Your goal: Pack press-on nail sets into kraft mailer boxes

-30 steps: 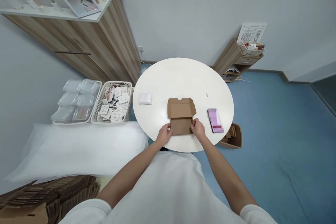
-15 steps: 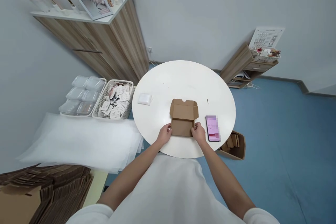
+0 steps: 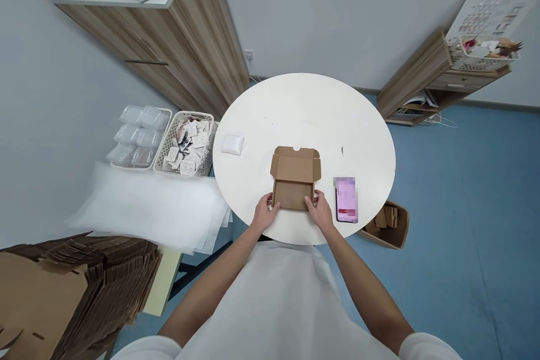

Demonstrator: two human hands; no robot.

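An open brown cardboard box (image 3: 294,195) lies on the round white table (image 3: 304,107) in front of me, its lid with side flaps folded back away from me. Nothing shows inside it. My left hand (image 3: 265,212) grips the box's near left corner, thumb over the front edge. At the near right corner my right hand (image 3: 319,211) holds the box the same way, its thumb on the front wall. Right of that hand lies a phone (image 3: 346,202) with a lit pink screen. A small white packet (image 3: 232,144) rests at the table's left side.
Left of the table stand a white basket of cards (image 3: 188,143) and a tray of clear packs (image 3: 139,138). White foam sheets (image 3: 156,202) and a stack of flattened cardboard (image 3: 105,287) are nearer. A carton (image 3: 390,230) sits on the floor at right.
The camera view has shifted and tilted lower. Both hands keep their hold on the box, with the thumbs now lying over its front edge; the box stays open.
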